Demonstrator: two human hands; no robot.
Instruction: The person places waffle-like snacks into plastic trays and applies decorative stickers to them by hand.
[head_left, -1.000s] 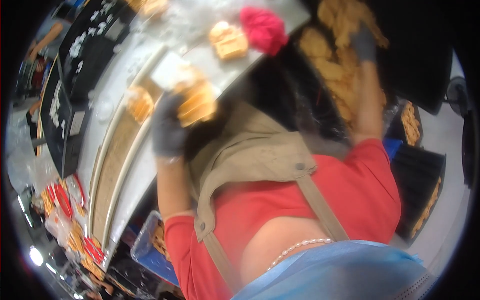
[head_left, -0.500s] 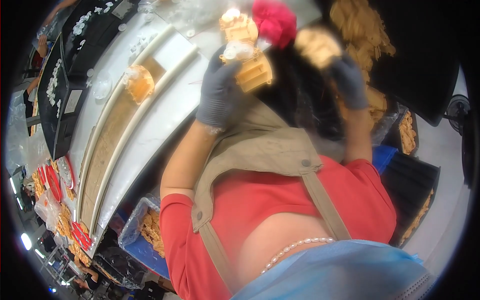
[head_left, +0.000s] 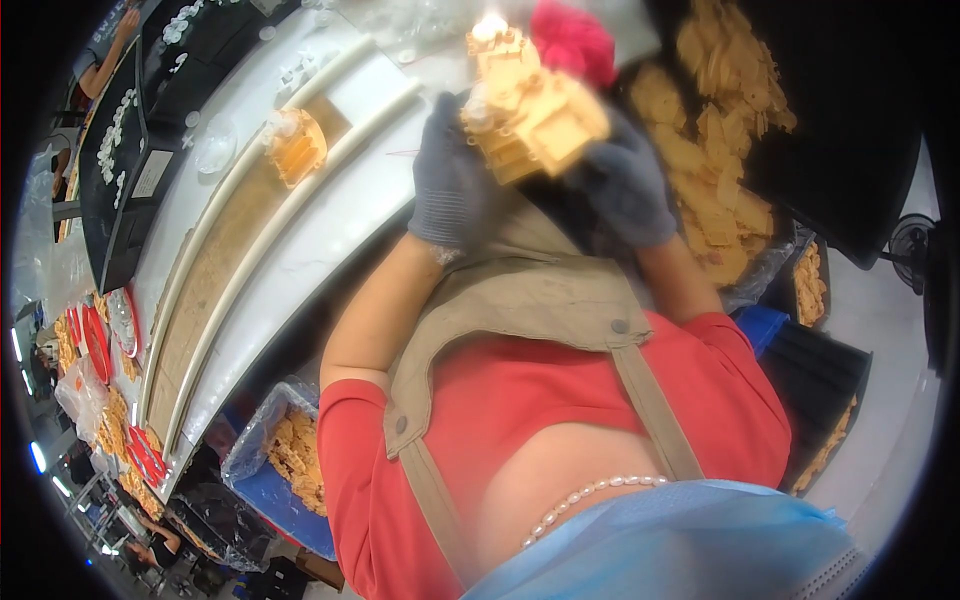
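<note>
Both my hands wear dark grey gloves. My left hand (head_left: 442, 175) is closed on a yellow-orange plastic housing (head_left: 503, 160) with ribbed compartments and a whitish piece at its upper left. In my right hand (head_left: 630, 180) is a yellow-orange plastic cover-like part (head_left: 565, 125), slightly blurred. It overlaps the housing from the right; whether the two touch I cannot tell. Just beyond them stands another yellow-orange housing (head_left: 497, 58), beside a bright pink bundle of cloth (head_left: 572, 42). My fingertips are partly hidden behind the parts.
On the left, a brown track (head_left: 210, 280) between pale rails carries a similar housing (head_left: 296, 150). A large heap of yellow-orange parts (head_left: 715, 150) lies at the right. Black trays (head_left: 120, 190) hold small white pieces. A blue bin (head_left: 290, 510) stands lower left. Other people work far left.
My right hand has come left from the heap's side, bringing its plastic part against or over the housing in my left hand. My left hand has stayed nearly in place.
</note>
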